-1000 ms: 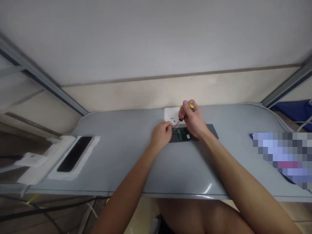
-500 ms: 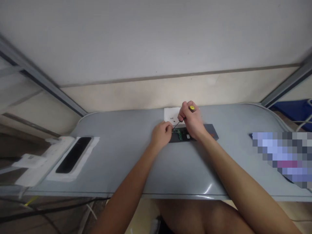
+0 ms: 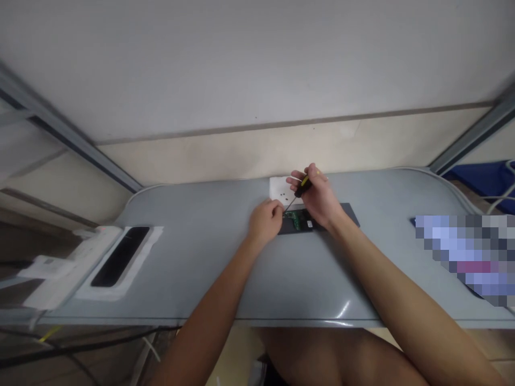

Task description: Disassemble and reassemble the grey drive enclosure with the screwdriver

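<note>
A flat dark electronic device (image 3: 350, 212) lies on the table with a green circuit board (image 3: 296, 219) exposed. My left hand (image 3: 264, 221) is closed at its left end, fingers curled on the edge; the fingertips are partly hidden. In my right hand (image 3: 321, 199) is a screwdriver (image 3: 304, 185) with a black and yellow handle, held tilted between thumb and fingers, some fingers spread. Its thin shaft slants down left to the board beside my left fingertips; the exact contact is too small to see. Behind the device, several tiny dark screws lie on white paper (image 3: 277, 186).
A black phone (image 3: 121, 256) rests on white paper at the left of the grey table (image 3: 193, 236). Further left is a white power strip (image 3: 76, 268) with a plug. At right is a blurred-out item (image 3: 454, 252). A wall (image 3: 225, 155) closes off the back.
My right hand has loosened from a fist round the screwdriver handle; its fingers are spread and the handle shows, tilted more to the left. My left hand stays on the device.
</note>
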The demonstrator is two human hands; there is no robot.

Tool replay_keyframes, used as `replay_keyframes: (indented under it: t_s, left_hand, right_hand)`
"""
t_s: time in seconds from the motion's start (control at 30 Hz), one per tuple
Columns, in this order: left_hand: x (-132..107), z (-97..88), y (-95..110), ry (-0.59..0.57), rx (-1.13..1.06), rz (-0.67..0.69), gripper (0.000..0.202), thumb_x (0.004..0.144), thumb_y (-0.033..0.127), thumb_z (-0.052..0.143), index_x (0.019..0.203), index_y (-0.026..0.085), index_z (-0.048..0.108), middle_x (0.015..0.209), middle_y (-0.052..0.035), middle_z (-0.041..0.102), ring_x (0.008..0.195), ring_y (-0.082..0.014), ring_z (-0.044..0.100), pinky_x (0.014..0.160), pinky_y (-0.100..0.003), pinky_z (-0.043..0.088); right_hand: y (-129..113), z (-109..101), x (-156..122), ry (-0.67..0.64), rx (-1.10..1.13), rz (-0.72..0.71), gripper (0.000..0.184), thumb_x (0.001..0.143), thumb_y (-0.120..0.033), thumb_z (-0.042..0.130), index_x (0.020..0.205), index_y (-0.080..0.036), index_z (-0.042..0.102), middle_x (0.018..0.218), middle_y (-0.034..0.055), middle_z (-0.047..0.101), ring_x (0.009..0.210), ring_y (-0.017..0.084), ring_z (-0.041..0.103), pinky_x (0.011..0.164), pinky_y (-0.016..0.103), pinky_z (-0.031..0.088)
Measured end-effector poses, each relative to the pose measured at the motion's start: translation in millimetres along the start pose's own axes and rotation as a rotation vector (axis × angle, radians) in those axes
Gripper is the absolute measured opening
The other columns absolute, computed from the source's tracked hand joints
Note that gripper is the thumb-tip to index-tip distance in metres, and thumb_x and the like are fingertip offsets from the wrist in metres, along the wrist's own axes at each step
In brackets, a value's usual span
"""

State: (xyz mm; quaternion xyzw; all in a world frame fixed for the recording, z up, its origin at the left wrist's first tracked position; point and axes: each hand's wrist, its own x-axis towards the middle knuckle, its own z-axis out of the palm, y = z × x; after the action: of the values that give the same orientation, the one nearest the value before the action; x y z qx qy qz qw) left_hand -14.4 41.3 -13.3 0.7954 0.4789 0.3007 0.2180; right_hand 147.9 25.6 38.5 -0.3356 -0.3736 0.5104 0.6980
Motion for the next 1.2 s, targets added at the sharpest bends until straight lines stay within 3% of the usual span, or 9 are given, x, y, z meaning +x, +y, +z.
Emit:
replay_keyframes:
  t_s: [0.2,0.33,0.5,0.63,0.73,0.83,0.93,1.1,1.2]
  left_hand:
    - [0.4,0.7,-1.6,0.003,0.002,0.001,0.028,0.095,0.013,0.046,0.079,0.021,0.068,0.089,-0.0033,0.071,0.088,-0.0191,0.063,0.082,-0.031,0.047]
    - [0.6,0.4,-1.7,-0.006,-0.007,-0.004,0.028,0.095,0.013,0.046,0.08,0.021,0.068,0.09,-0.0031,0.07,0.088,-0.0183,0.063,0.085,-0.031,0.048]
    - [0.9,0.3,-2.1,-0.01,-0.026,0.009,0.028,0.095,0.012,0.046,0.078,0.021,0.067,0.088,-0.0031,0.069,0.087,-0.0179,0.062,0.086,-0.031,0.048]
    - [1.3,0.8,-3.0,-0.002,-0.032,0.022,0.027,0.094,0.011,0.046,0.078,0.021,0.066,0.088,-0.0032,0.069,0.088,-0.0185,0.062,0.085,-0.031,0.046]
    - [1.3,0.5,-2.6,-0.002,-0.021,0.015,0.028,0.094,0.012,0.046,0.078,0.021,0.066,0.087,-0.0031,0.069,0.087,-0.0187,0.062,0.081,-0.031,0.045]
    - [1.0,-0.3,-1.9,-0.004,-0.027,0.02,0.028,0.094,0.011,0.046,0.077,0.02,0.066,0.085,-0.0025,0.069,0.083,-0.018,0.061,0.078,-0.03,0.043]
    - [0.7,-0.8,-1.6,0.001,-0.039,0.016,0.028,0.094,0.011,0.046,0.077,0.02,0.067,0.082,-0.0018,0.068,0.078,-0.0171,0.059,0.075,-0.03,0.042]
    - [1.2,-1.2,-0.5,-0.001,-0.05,0.012,0.028,0.094,0.011,0.047,0.077,0.02,0.067,0.082,-0.0016,0.069,0.077,-0.0168,0.059,0.074,-0.03,0.042]
    - [1.8,-1.7,0.4,-0.008,-0.063,0.005,0.028,0.094,0.01,0.047,0.077,0.02,0.067,0.083,-0.0019,0.07,0.078,-0.0171,0.06,0.076,-0.03,0.043]
  right_hand:
    - [7.7,-1.7,2.8,0.066,-0.044,-0.084,0.058,0.078,-0.075,0.074,0.077,-0.027,0.043,0.06,-0.008,0.031,0.053,0.011,0.037,0.053,0.028,0.039]
    - [-1.7,4.7,-1.7,-0.035,0.028,-0.006,0.048,0.09,-0.074,0.058,0.092,-0.027,0.062,0.069,-0.0021,0.047,0.063,0.014,0.049,0.062,0.031,0.046]
    - [-7.8,9.5,-6.7,-0.037,0.031,0.022,0.039,0.08,-0.056,0.081,0.083,-0.025,0.058,0.088,0.0001,0.059,0.082,0.015,0.062,0.073,0.029,0.05]
    - [-0.7,8.4,-4.3,0.007,-0.018,-0.019,0.052,0.078,-0.062,0.082,0.079,-0.026,0.045,0.069,-0.0054,0.047,0.064,0.012,0.052,0.064,0.028,0.046]
    - [2.1,5.7,-1.4,0.003,-0.029,-0.062,0.051,0.085,-0.073,0.069,0.08,-0.026,0.048,0.063,-0.0072,0.033,0.055,0.012,0.04,0.057,0.028,0.042]
    - [-1.8,2.8,-1.2,-0.07,0.017,-0.012,0.049,0.092,-0.074,0.057,0.092,-0.025,0.062,0.067,-0.0038,0.042,0.061,0.013,0.047,0.061,0.03,0.046]
    - [-7.4,1.9,-4.1,-0.123,-0.015,0.013,0.041,0.092,-0.065,0.064,0.095,-0.025,0.067,0.077,-0.0006,0.054,0.07,0.014,0.055,0.068,0.03,0.049]
    - [-7.3,7.3,-8.2,-0.114,-0.094,-0.024,0.046,0.083,-0.066,0.075,0.085,-0.025,0.055,0.087,0.0001,0.064,0.081,0.015,0.064,0.075,0.031,0.052]
    - [-0.8,10.5,-7.2,-0.094,-0.088,-0.091,0.053,0.081,-0.066,0.077,0.083,-0.027,0.042,0.073,-0.0051,0.057,0.07,0.013,0.058,0.071,0.03,0.049]
